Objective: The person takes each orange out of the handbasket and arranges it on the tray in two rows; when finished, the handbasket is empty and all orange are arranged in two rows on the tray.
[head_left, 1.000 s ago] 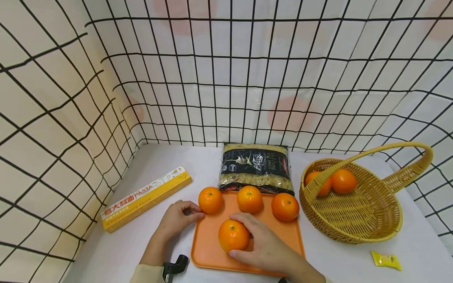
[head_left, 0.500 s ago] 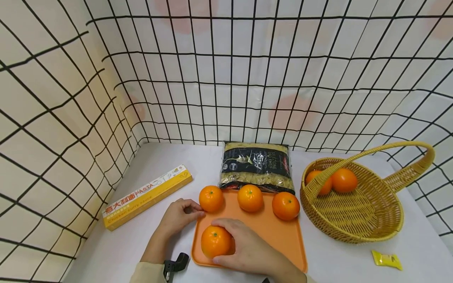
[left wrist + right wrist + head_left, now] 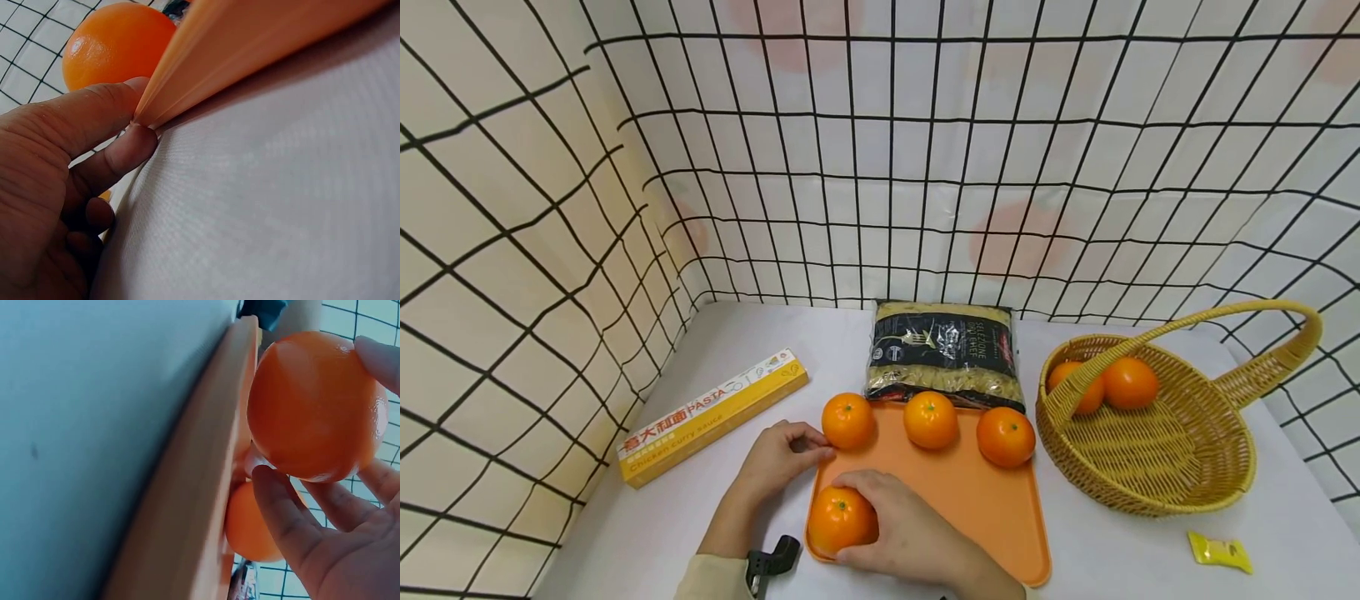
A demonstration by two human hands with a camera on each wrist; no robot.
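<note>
My right hand [image 3: 906, 529] grips an orange [image 3: 841, 521] from its right side, over the near left corner of the orange tray [image 3: 970, 508]. In the right wrist view the fingers and thumb curl round that orange [image 3: 315, 406]. At the tray's left rim, my left hand [image 3: 778, 462] pinches the edge between thumb and finger, plainly seen on the tray wall [image 3: 219, 56] in the left wrist view. Along the tray's far side sit three more oranges: a left one [image 3: 848, 422] near my left fingertips, a middle one [image 3: 930, 420] and a right one [image 3: 1006, 437].
A wicker basket [image 3: 1150, 450] with two oranges [image 3: 1130, 383] stands right of the tray. Behind the tray lies a pasta bag [image 3: 942, 346]. A yellow pasta box [image 3: 711, 421] lies to the left, and a small yellow packet [image 3: 1219, 552] at the near right. Black wire grid surrounds the table.
My right hand has carried its orange leftward and slightly nearer, from the tray's middle to its near left corner. My left hand keeps its place on the rim.
</note>
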